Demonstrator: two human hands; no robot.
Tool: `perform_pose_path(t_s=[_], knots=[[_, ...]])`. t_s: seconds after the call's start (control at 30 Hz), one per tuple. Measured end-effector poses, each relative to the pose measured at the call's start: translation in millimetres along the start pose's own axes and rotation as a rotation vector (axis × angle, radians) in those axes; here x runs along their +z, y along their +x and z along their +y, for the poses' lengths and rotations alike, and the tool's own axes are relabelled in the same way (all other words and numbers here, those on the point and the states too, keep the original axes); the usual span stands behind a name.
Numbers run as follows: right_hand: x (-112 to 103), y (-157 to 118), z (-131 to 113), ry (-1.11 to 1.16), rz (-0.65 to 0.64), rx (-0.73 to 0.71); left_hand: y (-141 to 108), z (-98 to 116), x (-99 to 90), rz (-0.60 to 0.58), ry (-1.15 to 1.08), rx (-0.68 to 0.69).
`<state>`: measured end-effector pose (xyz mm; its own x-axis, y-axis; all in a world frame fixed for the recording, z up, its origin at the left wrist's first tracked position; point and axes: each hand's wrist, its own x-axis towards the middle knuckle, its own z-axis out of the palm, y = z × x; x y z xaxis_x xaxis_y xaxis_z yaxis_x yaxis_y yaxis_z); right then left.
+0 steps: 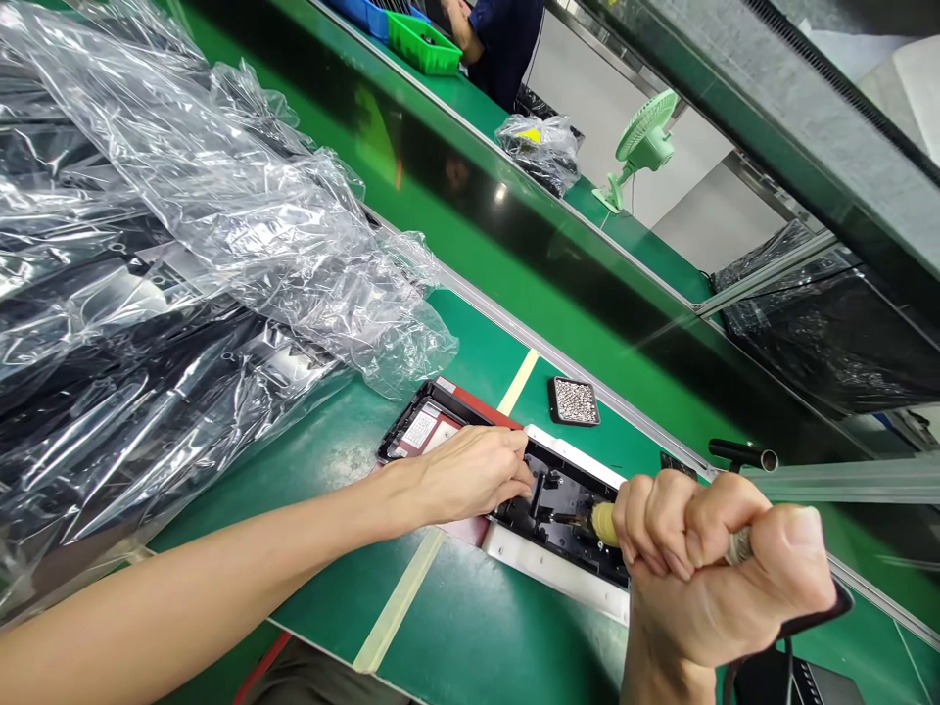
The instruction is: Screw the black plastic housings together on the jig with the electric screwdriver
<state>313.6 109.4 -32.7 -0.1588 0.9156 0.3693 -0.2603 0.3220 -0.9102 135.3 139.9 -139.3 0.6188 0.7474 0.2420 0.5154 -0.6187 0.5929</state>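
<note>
A long black plastic housing (pixel 547 485) lies across the bench between white side strips, with a labelled section at its left end. My left hand (pixel 477 470) reaches over its middle, fingers curled together and tips down inside it; what they pinch, if anything, is hidden. Wrapped in a fist, my right hand (pixel 712 548) grips a screwdriver (pixel 605 524) with a yellowish collar. Its dark tip points left into the housing, beside a small black upright part (pixel 539 494). Most of the handle is covered by my fingers. A small black tray of screws (pixel 575 401) sits just beyond the housing.
Dark parts in clear plastic wrap (pixel 220 225) are heaped at the left. Yellow tape strips (pixel 400 597) cross the green bench (pixel 499 607). A black tube (pixel 741 455) stands at right. Beyond the metal rail are a green fan (pixel 646 137), a green basket (pixel 422 44) and a person (pixel 506 44).
</note>
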Motion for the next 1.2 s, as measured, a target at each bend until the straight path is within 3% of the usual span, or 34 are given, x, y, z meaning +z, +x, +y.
perform_pose_path(t_s=[0.57, 1.2], knots=[[1.5, -2.6, -0.3, 0.012, -0.012, -0.025, -1.1, -0.7, 2.2, -0.018, 0.017, -0.025], [8.0, -4.8, -5.1, -0.014, 0.108, 0.005, -2.2, -3.6, 6.0, 0.003, 0.036, -0.007]])
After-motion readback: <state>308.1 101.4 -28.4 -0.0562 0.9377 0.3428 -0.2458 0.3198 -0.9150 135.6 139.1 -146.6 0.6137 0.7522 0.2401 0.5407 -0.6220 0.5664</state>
